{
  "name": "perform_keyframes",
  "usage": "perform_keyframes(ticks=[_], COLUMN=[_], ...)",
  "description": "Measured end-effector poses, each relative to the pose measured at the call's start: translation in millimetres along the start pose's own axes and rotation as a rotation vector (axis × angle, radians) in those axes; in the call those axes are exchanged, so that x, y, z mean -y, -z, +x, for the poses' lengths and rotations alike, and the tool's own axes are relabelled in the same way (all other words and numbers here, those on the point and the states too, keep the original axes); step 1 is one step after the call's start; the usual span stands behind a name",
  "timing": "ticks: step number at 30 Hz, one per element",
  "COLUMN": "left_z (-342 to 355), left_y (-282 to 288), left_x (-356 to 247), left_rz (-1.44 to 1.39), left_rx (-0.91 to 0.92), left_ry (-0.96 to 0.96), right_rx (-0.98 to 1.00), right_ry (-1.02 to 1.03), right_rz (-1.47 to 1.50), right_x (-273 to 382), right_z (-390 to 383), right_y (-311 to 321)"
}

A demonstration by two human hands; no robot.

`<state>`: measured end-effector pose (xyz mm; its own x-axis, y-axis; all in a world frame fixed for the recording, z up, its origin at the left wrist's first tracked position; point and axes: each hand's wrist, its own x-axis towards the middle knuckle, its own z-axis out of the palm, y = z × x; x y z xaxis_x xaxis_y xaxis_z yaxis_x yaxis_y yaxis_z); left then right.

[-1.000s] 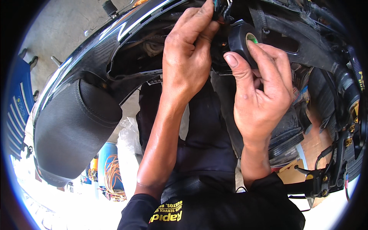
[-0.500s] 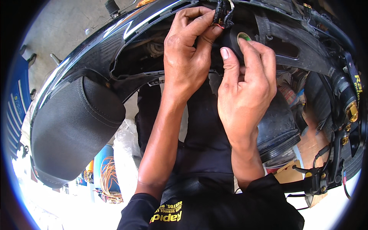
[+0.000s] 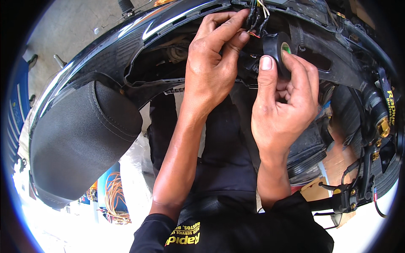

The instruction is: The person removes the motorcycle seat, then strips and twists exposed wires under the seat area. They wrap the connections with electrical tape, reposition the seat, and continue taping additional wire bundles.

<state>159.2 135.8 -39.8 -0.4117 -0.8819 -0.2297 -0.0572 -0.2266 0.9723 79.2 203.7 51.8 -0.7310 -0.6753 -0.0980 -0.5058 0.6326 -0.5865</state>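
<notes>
Thumb and fingers of my left hand are pinched at a bundle of wires, partly wrapped in black, at the top centre. A short red wire shows beside the fingertips. Just to the right, my right hand grips a roll of black electrical tape between thumb and fingers, one finger at its green-lined core. The roll stands on edge close below the wires. Whether a strip of tape runs from it to the bundle I cannot make out.
Around the hands lies the open black body of a motorcycle. Its black seat is at the left and the handlebar at the lower right. A coil of orange cord sits lower left, near a blue container.
Both hands have shifted a little right and downward, along with the wires and the tape roll. More of the roll and of the light-coloured wires now shows.
</notes>
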Motion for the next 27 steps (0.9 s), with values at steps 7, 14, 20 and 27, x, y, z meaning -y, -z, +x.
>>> perform_keyframes(ticks=[7, 14, 20, 27], left_z=[1, 3, 3, -3], left_y=[4, 12, 10, 5], left_x=[-3, 0, 3, -22], left_rz=[-0.069, 0.038, 0.034, 0.265], left_rx=[0.021, 0.114, 0.04, -0.087], left_ry=[0.048, 0.038, -0.019, 0.04], right_rx=[0.032, 0.058, 0.09, 0.208], right_ry=[0.108, 0.118, 0.033, -0.106], right_rz=[-0.287, -0.278, -0.068, 0.285], right_x=[7, 1, 3, -27], right_z=[13, 19, -5, -15], right_y=[1, -1, 40, 48])
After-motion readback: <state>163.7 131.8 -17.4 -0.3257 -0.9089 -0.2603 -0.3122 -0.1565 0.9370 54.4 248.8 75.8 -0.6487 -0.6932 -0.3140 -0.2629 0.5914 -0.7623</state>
